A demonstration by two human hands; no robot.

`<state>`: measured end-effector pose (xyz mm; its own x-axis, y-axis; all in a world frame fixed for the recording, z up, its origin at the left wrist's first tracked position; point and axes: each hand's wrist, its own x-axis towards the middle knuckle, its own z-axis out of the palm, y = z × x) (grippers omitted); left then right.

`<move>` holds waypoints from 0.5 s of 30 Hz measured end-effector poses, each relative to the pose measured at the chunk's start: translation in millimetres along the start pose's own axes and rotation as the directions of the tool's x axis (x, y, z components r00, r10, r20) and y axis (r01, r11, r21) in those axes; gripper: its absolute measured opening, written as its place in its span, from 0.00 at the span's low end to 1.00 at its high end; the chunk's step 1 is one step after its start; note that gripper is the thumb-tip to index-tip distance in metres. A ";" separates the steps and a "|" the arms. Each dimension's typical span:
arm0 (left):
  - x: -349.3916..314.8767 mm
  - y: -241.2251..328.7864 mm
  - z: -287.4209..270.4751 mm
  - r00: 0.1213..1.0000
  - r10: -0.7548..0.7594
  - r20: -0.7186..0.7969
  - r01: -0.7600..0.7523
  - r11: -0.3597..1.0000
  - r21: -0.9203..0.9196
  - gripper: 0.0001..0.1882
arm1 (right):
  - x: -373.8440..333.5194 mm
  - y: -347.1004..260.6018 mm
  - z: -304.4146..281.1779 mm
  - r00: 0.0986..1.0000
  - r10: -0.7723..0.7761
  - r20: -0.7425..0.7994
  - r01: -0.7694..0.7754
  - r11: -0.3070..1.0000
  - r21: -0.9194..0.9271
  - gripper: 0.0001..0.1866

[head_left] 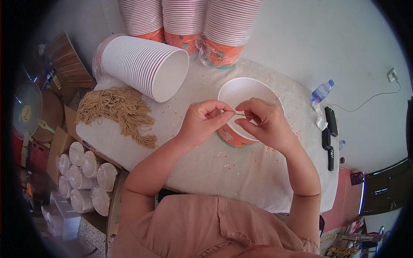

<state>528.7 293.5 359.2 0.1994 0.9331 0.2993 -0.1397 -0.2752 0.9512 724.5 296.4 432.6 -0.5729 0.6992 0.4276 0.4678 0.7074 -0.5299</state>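
My left hand (pixel 202 119) and my right hand (pixel 267 124) meet in front of me, above the near side of a paper bucket (pixel 234 138). Fingertips of both hands are pinched on a short stretch of thin tan cord (pixel 239 114); how it loops or knots is too small to make out. The bucket stands upright, white inside and orange with a green pattern outside, its near rim partly hidden by my hands. To the left, a loose heap of similar tan cords (pixel 116 109) lies on the cloth-covered table (pixel 193 172).
A nested stack of white buckets (pixel 142 64) lies sideways at the back left, with upright stacks (pixel 226 30) behind. Small orange and white bits dot the cloth. A water bottle (pixel 322 91) and black devices (pixel 330 121) sit at the right. Wrapped rolls (pixel 81 176) fill a cardboard box.
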 end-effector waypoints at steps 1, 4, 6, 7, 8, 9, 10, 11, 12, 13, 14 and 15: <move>0.1 -1.2 0.8 1.000 0.021 -0.013 -0.021 1.000 -0.006 0.05 | 1.4 -0.5 2.8 0.995 -0.098 -0.027 0.096 0.993 -0.074 0.08; 0.0 0.2 -0.1 1.000 0.031 -0.003 -0.031 0.998 0.063 0.05 | 2.2 6.0 9.1 0.978 -0.202 -0.056 0.188 0.962 -0.200 0.07; -0.5 1.8 -1.9 1.000 0.027 0.007 -0.027 0.998 0.056 0.05 | 2.3 6.5 8.7 0.975 -0.217 -0.055 0.200 0.955 -0.219 0.07; -0.7 2.1 -2.9 1.000 0.023 0.018 -0.024 0.999 0.048 0.05 | 2.2 6.9 8.2 0.972 -0.230 -0.054 0.212 0.948 -0.238 0.07; -0.5 0.1 -4.5 1.000 0.024 0.017 -0.025 0.999 0.048 0.05 | 2.4 7.0 7.5 0.971 -0.232 -0.053 0.213 0.948 -0.238 0.07; 0.1 -3.8 -6.3 0.998 0.060 0.022 -0.061 0.998 0.022 0.05 | 2.6 7.2 6.8 0.970 -0.234 -0.070 0.212 0.949 -0.231 0.07; 0.4 -5.7 -7.7 0.995 0.096 0.026 -0.096 0.995 -0.004 0.05 | 2.8 7.1 6.4 0.968 -0.236 -0.086 0.212 0.951 -0.224 0.07; 1.2 -5.3 -8.3 0.995 0.097 0.026 -0.097 0.995 -0.005 0.05 | 2.3 7.2 6.2 0.968 -0.236 -0.086 0.212 0.951 -0.224 0.07; 1.7 -3.8 -8.7 0.989 0.148 0.011 -0.147 0.989 -0.026 0.05 | 1.3 6.9 6.3 0.968 -0.232 -0.096 0.205 0.951 -0.233 0.07; 1.7 -1.8 -9.1 0.980 0.198 -0.005 -0.198 0.979 -0.046 0.04 | 0.7 6.6 6.6 0.968 -0.229 -0.106 0.198 0.950 -0.240 0.08; 1.6 1.3 -9.1 0.980 0.197 -0.004 -0.197 0.979 -0.047 0.04 | 0.9 6.3 6.3 0.968 -0.227 -0.106 0.197 0.950 -0.241 0.08; 0.7 5.8 -9.1 0.986 0.167 0.014 -0.166 0.984 -0.058 0.04 | 1.5 5.3 6.2 0.959 -0.264 -0.105 0.229 0.937 -0.262 0.08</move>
<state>519.2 294.7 364.2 0.1872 0.8706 0.4550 -0.2266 -0.4125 0.8824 721.9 300.5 425.9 -0.6019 0.4944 0.6271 0.4835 0.8506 -0.2065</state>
